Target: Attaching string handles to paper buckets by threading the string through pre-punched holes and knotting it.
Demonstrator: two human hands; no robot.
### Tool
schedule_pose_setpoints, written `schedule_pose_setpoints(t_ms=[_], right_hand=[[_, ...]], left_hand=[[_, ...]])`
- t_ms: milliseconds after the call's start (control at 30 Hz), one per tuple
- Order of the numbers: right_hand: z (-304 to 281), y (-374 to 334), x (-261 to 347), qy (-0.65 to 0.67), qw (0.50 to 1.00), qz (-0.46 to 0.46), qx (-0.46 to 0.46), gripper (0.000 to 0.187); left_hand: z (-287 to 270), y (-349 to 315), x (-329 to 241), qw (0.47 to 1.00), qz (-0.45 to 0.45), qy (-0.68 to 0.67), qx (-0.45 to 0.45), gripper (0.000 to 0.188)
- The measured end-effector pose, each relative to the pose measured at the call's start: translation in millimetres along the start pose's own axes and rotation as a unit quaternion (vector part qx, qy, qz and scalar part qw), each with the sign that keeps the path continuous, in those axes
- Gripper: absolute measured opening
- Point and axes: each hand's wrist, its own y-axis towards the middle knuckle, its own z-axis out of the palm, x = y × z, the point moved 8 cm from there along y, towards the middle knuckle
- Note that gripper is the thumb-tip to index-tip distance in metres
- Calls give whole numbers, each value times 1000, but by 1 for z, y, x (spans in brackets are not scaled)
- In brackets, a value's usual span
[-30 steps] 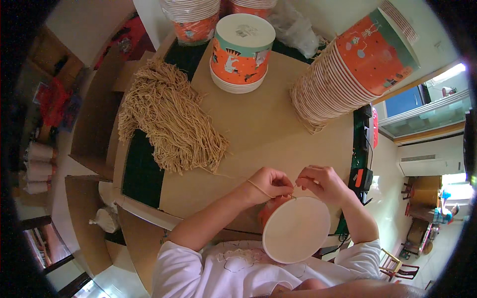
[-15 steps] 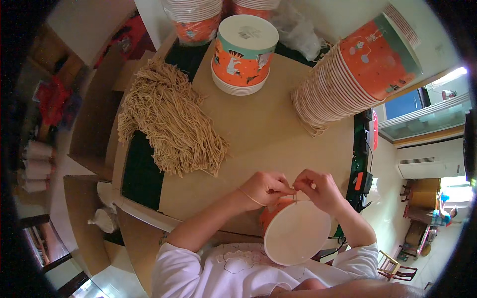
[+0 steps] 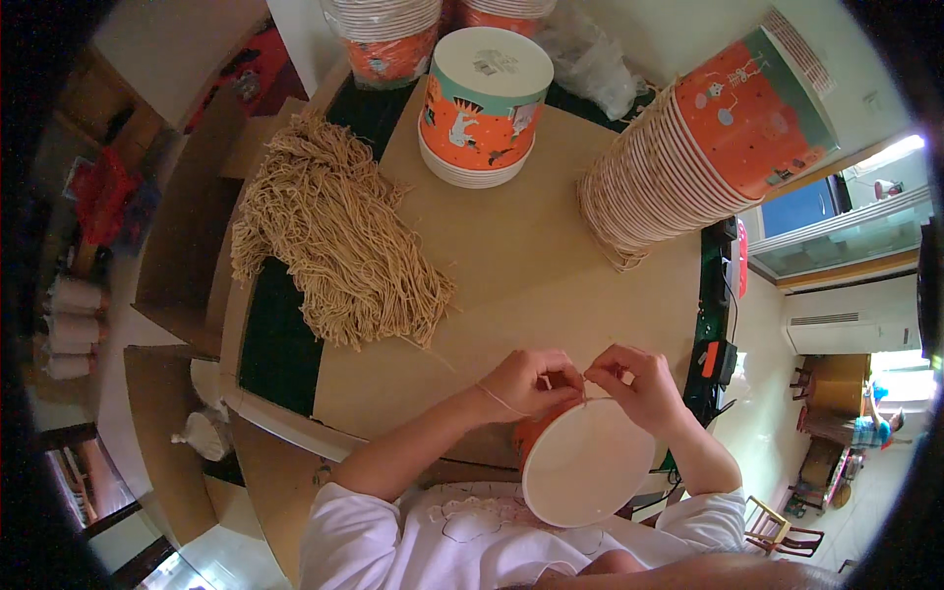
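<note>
At the table's near edge, an orange paper bucket [image 3: 588, 462] is tilted so that its pale round face points toward me. By its upper rim, my left hand [image 3: 536, 383] pinches a tan cord [image 3: 585, 391] between closed fingertips. My right hand [image 3: 634, 382] is closed in a pinch on the same cord, a finger's width away. The fingers hide most of the cord. Around my left wrist runs a thin band [image 3: 500, 399]. A large heap of loose tan cords [image 3: 344, 246] lies on the cardboard sheet [image 3: 492, 275] to the left.
A stack of upside-down orange buckets [image 3: 482, 123] stands at the far middle. A long nested stack [image 3: 678, 147] leans at the right, with cords along it. Plastic-wrapped buckets [image 3: 383, 44] and a clear plastic bag [image 3: 595, 69] sit behind. Open cardboard boxes [image 3: 162, 423] stand at left.
Both hands have come slightly nearer to me and down to the bucket's rim, with the cord between them drawn in closer. The bucket has hardly moved.
</note>
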Motion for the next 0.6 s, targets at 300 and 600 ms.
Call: schedule_pose_setpoints(t_ms=[300,600], right_hand=[[-7,-16,15,-11,995,-64,-78,8],[-1,-36,49,-191,940,-234,-159,16]], left_hand=[[25,-8,28,864,-265,-425,43,21],[30,-13,24,834,-301,-461,25,19]])
